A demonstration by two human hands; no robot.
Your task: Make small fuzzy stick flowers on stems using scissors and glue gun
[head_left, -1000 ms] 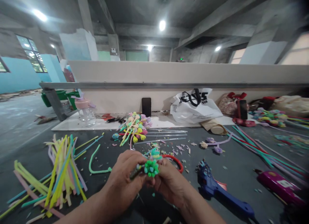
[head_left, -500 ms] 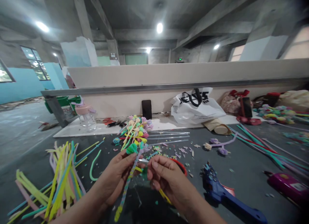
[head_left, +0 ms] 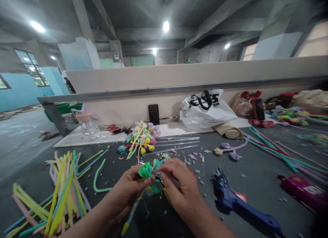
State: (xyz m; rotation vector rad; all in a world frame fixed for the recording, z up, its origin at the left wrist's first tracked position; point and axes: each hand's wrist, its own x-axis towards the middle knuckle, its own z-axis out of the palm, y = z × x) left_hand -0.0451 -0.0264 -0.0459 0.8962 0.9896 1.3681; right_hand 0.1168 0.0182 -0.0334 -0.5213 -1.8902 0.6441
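Two hands are close together low in the middle, over the dark worktop [head_left: 266, 183]. The left hand [head_left: 125, 190] has a closed grip, with thumb and fingers pinching a green fuzzy flower [head_left: 145, 170]. A blue and yellow fuzzy stem [head_left: 134, 207] slants down under it, but the fingers hide whether it joins the flower. The right hand [head_left: 180, 183] curls in with knuckles up, thumb and fingertips close together beside the flower. I cannot tell what its grip has hold of. A yellow thing [head_left: 166, 196] and a red thing [head_left: 192, 174] are mostly hidden by that hand. The left forearm [head_left: 94, 209] and right forearm [head_left: 207, 219] are cut off at the bottom.
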